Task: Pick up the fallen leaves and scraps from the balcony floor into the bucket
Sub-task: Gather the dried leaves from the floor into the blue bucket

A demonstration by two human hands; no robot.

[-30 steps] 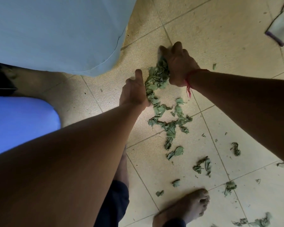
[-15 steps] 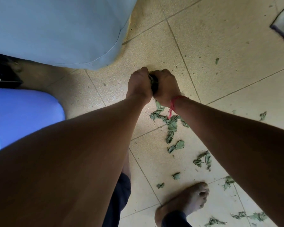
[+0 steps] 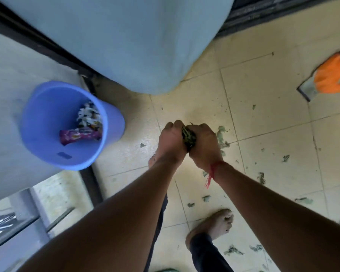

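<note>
**Fig.** A wad of leaves (image 3: 188, 135) is clamped between the left hand (image 3: 170, 141) and the right hand (image 3: 203, 146). The fingers of both are curled round it, above the tiled floor (image 3: 273, 154). Only a narrow dark-green strip is exposed, its long axis running away from the person. To the left, the bucket (image 3: 47, 118) stands mouth upward. A purple wrapper (image 3: 80, 136) lies crosswise in it, beside white scraps (image 3: 88, 114). Loose leaves (image 3: 222, 137) lie scattered on the tiles at right.

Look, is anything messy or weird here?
Yes. Torn green leaf scraps lie scattered across the floor tiles, outside the blue bucket. The left hand and right hand squeeze a bunch of leaves between them.
</note>
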